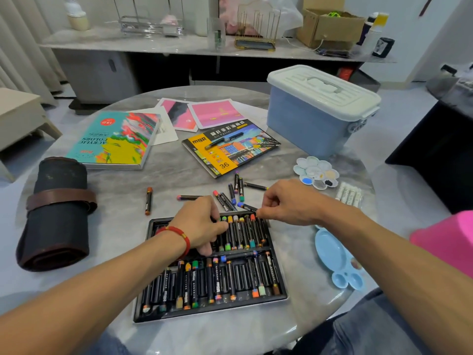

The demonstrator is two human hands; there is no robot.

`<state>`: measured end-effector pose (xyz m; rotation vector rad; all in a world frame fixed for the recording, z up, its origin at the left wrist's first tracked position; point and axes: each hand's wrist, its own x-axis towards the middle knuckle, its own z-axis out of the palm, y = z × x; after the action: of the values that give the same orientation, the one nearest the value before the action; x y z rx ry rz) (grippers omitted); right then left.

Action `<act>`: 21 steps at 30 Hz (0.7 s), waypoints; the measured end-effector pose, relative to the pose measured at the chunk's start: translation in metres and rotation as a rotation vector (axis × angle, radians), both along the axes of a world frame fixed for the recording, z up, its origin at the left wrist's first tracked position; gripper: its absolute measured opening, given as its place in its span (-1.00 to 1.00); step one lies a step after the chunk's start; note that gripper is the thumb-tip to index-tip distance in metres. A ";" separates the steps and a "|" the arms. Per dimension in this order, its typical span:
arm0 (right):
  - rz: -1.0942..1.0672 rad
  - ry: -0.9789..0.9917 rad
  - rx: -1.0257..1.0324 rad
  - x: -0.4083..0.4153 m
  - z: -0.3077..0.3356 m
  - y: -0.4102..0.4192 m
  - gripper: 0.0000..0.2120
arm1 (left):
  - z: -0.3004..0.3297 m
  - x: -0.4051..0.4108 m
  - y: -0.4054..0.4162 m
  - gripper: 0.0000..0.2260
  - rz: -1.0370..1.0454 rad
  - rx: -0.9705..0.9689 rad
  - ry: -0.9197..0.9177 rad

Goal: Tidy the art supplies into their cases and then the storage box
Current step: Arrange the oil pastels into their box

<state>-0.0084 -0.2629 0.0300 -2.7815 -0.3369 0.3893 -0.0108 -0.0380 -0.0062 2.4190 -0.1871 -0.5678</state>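
round marble table [179, 175]: pastel tray [277, 275] approx half full, loose pastels [234, 192] beyond tray. left hand [202, 226] pressing into top row (grip unclear), right hand [286, 203] pinching blue-tipped pastel [247, 206]. storage box [317, 111] lidded, past tray.

- Head view, single: worn camera, facing forward and steeply down, close above round table [179, 175].
- Wide-angle; far shelf [179, 44] at top.

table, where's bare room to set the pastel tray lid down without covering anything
Bare marble lies between the rolled brush case and the pastel tray, around one lone brown pastel. Another free strip runs before the acrylic colors box. Crowded: loose pastels above the tray, and palettes right of it.
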 end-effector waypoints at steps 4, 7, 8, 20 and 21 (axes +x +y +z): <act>-0.012 0.030 0.006 0.000 0.002 0.006 -0.75 | -0.002 0.002 -0.002 -0.84 -0.107 0.196 -0.183; -0.043 0.086 0.063 -0.003 0.002 0.020 -0.73 | 0.003 0.005 -0.003 -0.83 -0.137 0.283 -0.258; -0.051 0.092 0.077 -0.004 0.002 0.026 -0.72 | 0.006 0.007 -0.001 -0.83 -0.124 0.284 -0.270; 0.258 0.197 -0.025 -0.015 0.003 0.055 -0.71 | 0.007 0.008 0.021 -0.74 0.173 -0.169 0.201; 0.295 0.227 -0.049 -0.017 0.000 0.053 -0.75 | 0.005 0.007 0.020 -0.74 0.130 -0.107 0.188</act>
<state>-0.0256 -0.2094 0.0301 -2.7005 -0.6913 0.7842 -0.0038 -0.0176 -0.0007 2.2407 0.0195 -0.7025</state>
